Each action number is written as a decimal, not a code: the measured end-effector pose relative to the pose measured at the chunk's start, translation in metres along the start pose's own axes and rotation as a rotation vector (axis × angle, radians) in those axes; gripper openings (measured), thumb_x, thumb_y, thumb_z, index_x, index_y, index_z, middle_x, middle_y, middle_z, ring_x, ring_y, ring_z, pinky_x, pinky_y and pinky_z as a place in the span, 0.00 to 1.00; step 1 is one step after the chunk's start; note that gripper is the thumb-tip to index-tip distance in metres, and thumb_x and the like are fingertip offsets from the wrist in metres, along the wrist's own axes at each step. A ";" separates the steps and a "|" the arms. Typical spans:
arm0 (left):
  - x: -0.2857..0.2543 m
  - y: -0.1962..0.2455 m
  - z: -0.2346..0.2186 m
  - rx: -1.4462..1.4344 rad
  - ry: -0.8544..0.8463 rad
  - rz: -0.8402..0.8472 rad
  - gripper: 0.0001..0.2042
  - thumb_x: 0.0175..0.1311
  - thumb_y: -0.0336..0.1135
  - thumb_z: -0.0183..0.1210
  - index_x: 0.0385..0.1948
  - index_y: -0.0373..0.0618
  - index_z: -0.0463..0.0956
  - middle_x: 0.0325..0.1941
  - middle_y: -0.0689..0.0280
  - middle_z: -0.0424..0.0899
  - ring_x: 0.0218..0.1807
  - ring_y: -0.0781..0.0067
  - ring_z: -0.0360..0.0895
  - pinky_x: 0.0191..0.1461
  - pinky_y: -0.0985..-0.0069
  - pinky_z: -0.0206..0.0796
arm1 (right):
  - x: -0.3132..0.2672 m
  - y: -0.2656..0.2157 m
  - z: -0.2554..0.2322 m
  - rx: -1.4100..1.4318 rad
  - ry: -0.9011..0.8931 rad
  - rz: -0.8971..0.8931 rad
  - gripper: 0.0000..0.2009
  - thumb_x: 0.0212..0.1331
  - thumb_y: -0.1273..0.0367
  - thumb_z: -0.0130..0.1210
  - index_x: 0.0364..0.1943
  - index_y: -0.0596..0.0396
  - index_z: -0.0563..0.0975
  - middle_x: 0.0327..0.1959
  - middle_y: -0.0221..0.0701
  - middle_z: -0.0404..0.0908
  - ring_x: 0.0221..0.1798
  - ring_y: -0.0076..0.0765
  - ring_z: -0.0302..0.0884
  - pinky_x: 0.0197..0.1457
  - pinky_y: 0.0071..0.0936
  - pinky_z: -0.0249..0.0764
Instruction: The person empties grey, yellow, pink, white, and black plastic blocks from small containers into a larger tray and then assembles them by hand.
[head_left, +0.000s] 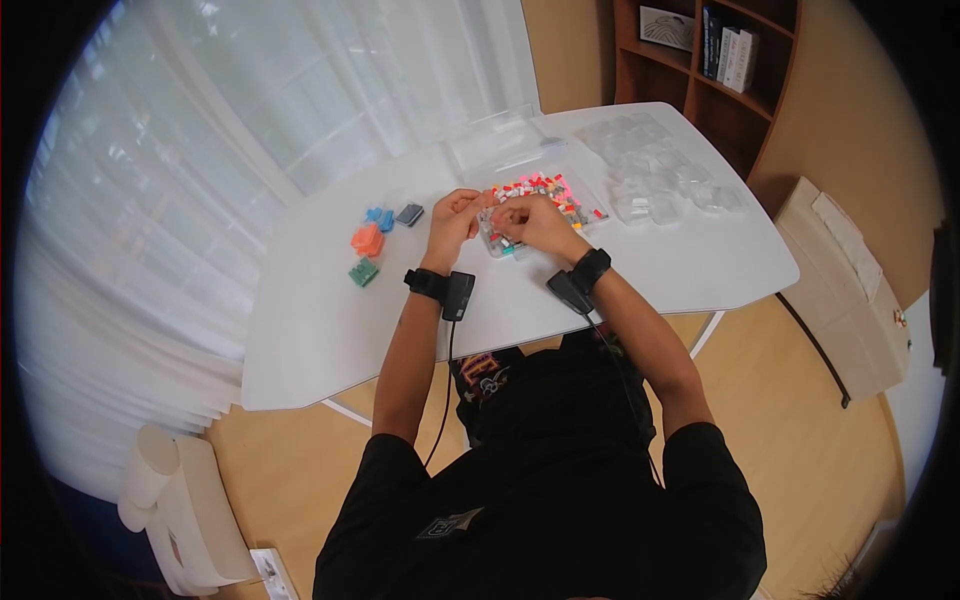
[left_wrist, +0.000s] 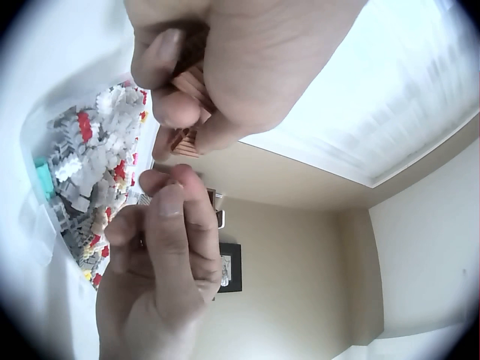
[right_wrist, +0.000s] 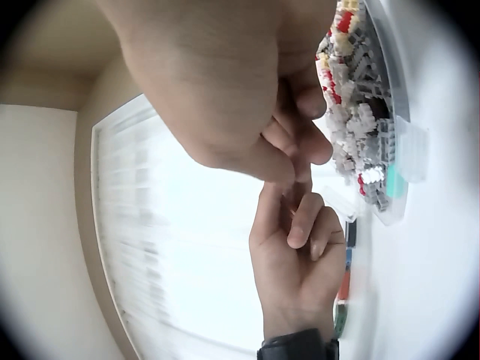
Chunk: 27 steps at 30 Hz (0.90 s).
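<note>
Left hand: curled round a ridged orange-brown piece, near the centre of the head view.
Right hand: thumb and forefinger tips meet just beside the left fingers; whether they pinch a tiny brick, I cannot tell.
Tray: clear-walled, under and beyond the hands on the white surface, heaped with loose bricks.
Coloured blocks: dark grey, blue, orange and green, left of the hands.
Clear containers: clustered at the upper right of the surface.
Drop risk: a loose fingertip hold could let a small part fall into the mixed heap, where it would be hard to find.
Pressure risk: pushing off-centre could twist or break the ridged piece apart, since fingers cover much of it.
</note>
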<state>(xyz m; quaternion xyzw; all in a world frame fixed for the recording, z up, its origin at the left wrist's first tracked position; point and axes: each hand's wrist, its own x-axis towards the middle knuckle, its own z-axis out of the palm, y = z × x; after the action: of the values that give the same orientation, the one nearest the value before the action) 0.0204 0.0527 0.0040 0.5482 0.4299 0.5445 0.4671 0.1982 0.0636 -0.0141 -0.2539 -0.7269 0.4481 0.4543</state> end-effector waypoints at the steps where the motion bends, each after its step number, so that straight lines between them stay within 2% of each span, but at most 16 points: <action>1: -0.001 0.000 0.000 -0.001 -0.001 0.000 0.08 0.60 0.34 0.61 0.33 0.40 0.74 0.23 0.69 0.79 0.16 0.88 0.63 0.18 0.87 0.51 | 0.001 -0.001 -0.001 -0.001 0.001 0.000 0.03 0.47 0.77 0.60 0.28 0.59 0.80 0.23 0.27 0.79 0.22 0.18 0.71 0.29 0.18 0.69; 3: -0.001 -0.003 -0.001 -0.047 -0.088 -0.023 0.07 0.60 0.32 0.61 0.32 0.41 0.73 0.20 0.72 0.75 0.15 0.88 0.61 0.17 0.87 0.48 | 0.003 0.000 -0.005 0.021 0.152 -0.010 0.06 0.50 0.77 0.60 0.34 0.60 0.81 0.22 0.26 0.79 0.25 0.15 0.72 0.29 0.17 0.69; 7: 0.003 -0.010 -0.001 -0.078 -0.196 0.016 0.06 0.59 0.31 0.62 0.29 0.42 0.72 0.19 0.74 0.72 0.16 0.89 0.58 0.18 0.87 0.45 | 0.007 0.009 -0.008 0.050 0.237 -0.124 0.07 0.53 0.76 0.59 0.36 0.61 0.81 0.24 0.27 0.80 0.25 0.15 0.73 0.27 0.16 0.69; 9: 0.002 -0.010 -0.001 -0.074 -0.234 0.012 0.04 0.61 0.28 0.59 0.32 0.42 0.73 0.21 0.76 0.71 0.18 0.90 0.58 0.21 0.88 0.47 | 0.007 0.009 -0.010 0.217 0.177 0.036 0.07 0.55 0.75 0.59 0.37 0.63 0.81 0.26 0.29 0.81 0.23 0.16 0.74 0.26 0.15 0.69; 15: -0.002 -0.002 0.004 -0.227 -0.204 -0.017 0.04 0.61 0.25 0.57 0.35 0.38 0.74 0.29 0.70 0.78 0.19 0.90 0.59 0.22 0.89 0.49 | 0.007 0.003 -0.011 0.411 0.185 0.053 0.08 0.56 0.75 0.58 0.39 0.64 0.80 0.26 0.31 0.82 0.23 0.18 0.76 0.26 0.15 0.71; 18: -0.002 -0.003 0.007 -0.262 -0.183 0.050 0.06 0.61 0.24 0.57 0.38 0.35 0.74 0.33 0.66 0.80 0.20 0.90 0.59 0.22 0.89 0.49 | 0.007 0.004 -0.011 0.349 0.175 0.068 0.08 0.56 0.75 0.58 0.38 0.65 0.79 0.27 0.32 0.83 0.25 0.19 0.77 0.26 0.15 0.71; 22: 0.000 -0.008 0.003 -0.206 -0.190 0.027 0.08 0.61 0.25 0.57 0.41 0.35 0.75 0.31 0.67 0.80 0.20 0.90 0.60 0.22 0.89 0.49 | 0.007 0.008 -0.011 0.296 0.161 0.033 0.08 0.56 0.75 0.58 0.39 0.65 0.80 0.28 0.32 0.83 0.27 0.18 0.78 0.28 0.14 0.71; 25: -0.001 -0.009 0.006 -0.092 -0.193 -0.020 0.09 0.58 0.27 0.61 0.40 0.37 0.77 0.27 0.69 0.81 0.19 0.90 0.61 0.20 0.88 0.49 | 0.006 0.003 -0.009 0.288 0.176 0.044 0.08 0.56 0.76 0.58 0.39 0.65 0.80 0.29 0.32 0.83 0.28 0.17 0.78 0.29 0.13 0.71; 27: -0.007 -0.002 0.013 -0.047 -0.111 0.005 0.08 0.58 0.27 0.61 0.39 0.37 0.77 0.24 0.73 0.78 0.19 0.91 0.60 0.21 0.89 0.47 | 0.004 0.001 -0.009 0.279 0.198 0.017 0.08 0.55 0.77 0.59 0.38 0.64 0.81 0.30 0.31 0.83 0.29 0.16 0.77 0.31 0.13 0.72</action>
<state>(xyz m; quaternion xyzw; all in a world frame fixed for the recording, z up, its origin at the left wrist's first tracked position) 0.0327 0.0457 0.0015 0.5677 0.3891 0.5241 0.5016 0.2039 0.0710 -0.0112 -0.2375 -0.6071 0.5215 0.5506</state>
